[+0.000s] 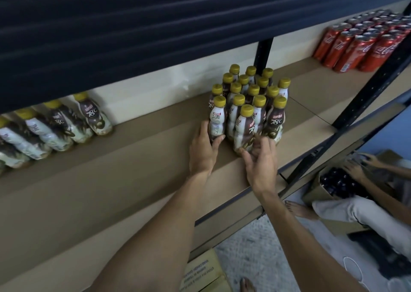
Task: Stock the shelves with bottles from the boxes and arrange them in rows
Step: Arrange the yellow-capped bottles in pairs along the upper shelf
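Left hand (203,149): my fingers wrap the left bottle (216,122) — on the shelf (133,158).
Right hand (260,160): curled round the front bottle (243,129).

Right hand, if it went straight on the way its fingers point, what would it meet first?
Probably the frontmost gold-capped brown-and-white plastic bottle; the right hand seems to clasp its base, thumb and fingers either side.

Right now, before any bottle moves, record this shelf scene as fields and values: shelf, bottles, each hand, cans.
shelf: brown board, dark metal frame
bottle cluster: gold caps, upright, mid-shelf
left hand: grips left-front bottle
right hand: grips front bottle
red cans: far right, packed in rows
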